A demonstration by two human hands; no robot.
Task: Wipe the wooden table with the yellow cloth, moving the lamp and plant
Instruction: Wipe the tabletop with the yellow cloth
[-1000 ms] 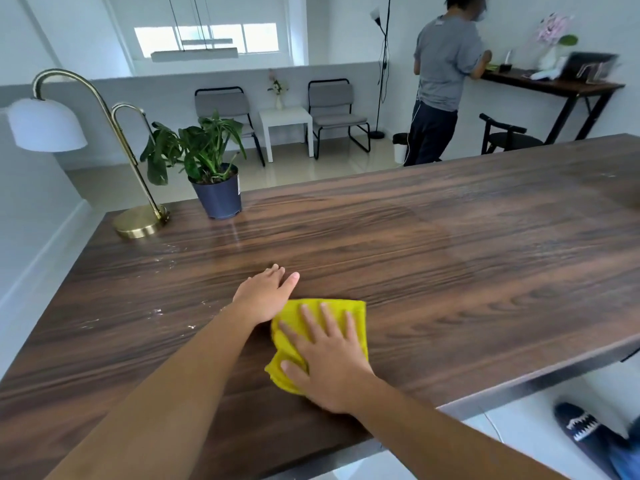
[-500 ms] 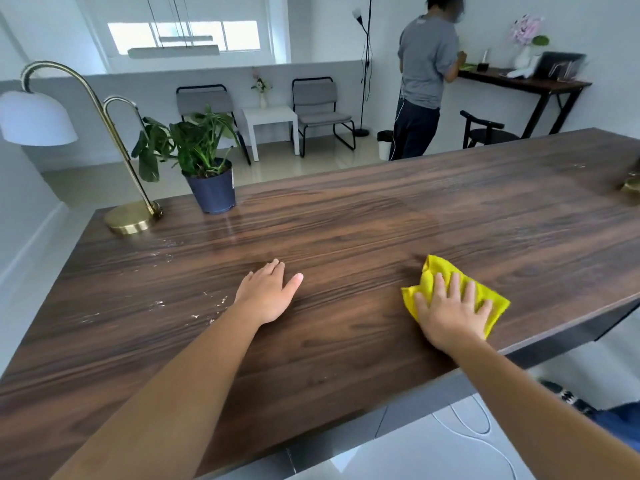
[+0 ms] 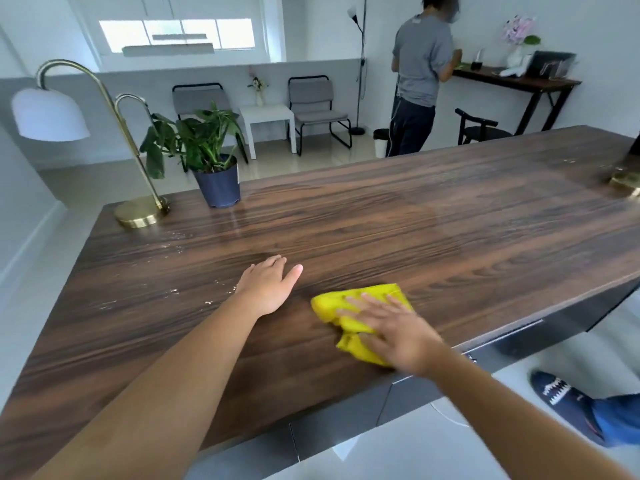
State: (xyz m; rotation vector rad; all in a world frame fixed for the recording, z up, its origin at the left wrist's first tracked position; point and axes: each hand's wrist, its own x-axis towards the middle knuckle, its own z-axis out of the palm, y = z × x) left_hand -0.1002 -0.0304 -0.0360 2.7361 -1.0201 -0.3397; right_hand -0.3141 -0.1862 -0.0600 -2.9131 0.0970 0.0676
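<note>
My right hand (image 3: pixel 398 332) presses flat on the crumpled yellow cloth (image 3: pixel 349 308) near the front edge of the dark wooden table (image 3: pixel 450 244). My left hand (image 3: pixel 268 285) lies flat on the tabletop just left of the cloth, fingers apart, holding nothing. At the far left corner stands a brass lamp (image 3: pixel 138 214) with a white shade (image 3: pixel 48 114). A green plant in a dark blue pot (image 3: pixel 218 183) stands beside the lamp's base. White crumbs (image 3: pixel 173 291) are scattered on the wood left of my left hand.
A brass object (image 3: pixel 627 181) sits at the table's far right edge. A person in a grey shirt (image 3: pixel 420 74) stands behind the table at a black side desk (image 3: pixel 519 81). Grey chairs and a small white table (image 3: pixel 268 116) line the back wall. My foot (image 3: pixel 561 396) is lower right.
My right hand swept the cloth right along the front edge, then back left toward my left hand. My left hand stayed in place.
</note>
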